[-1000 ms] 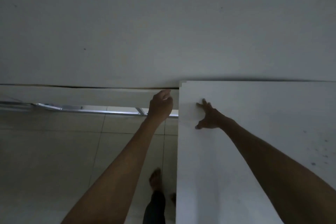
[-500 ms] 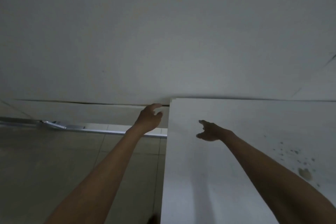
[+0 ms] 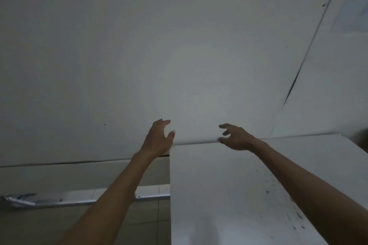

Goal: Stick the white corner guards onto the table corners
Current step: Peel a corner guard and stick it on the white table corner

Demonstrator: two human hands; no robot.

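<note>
Both hands lifted since earlier: left hand (image 3: 158, 139) now above the table (image 3: 229, 195) far-left corner, fingers loosely spread, empty; right hand (image 3: 236, 137) off the tabletop, fingers half-curled, empty. Corner guard can't be made out; camera tilted up.

head view, forward-down, close over table (image 3: 229, 195) corner

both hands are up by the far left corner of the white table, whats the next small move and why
Probably bring the left hand down onto the table corner and press there. Both hands look empty, the right hand hovers open beside it, and whether a guard already sits on that corner cannot be told.
</note>
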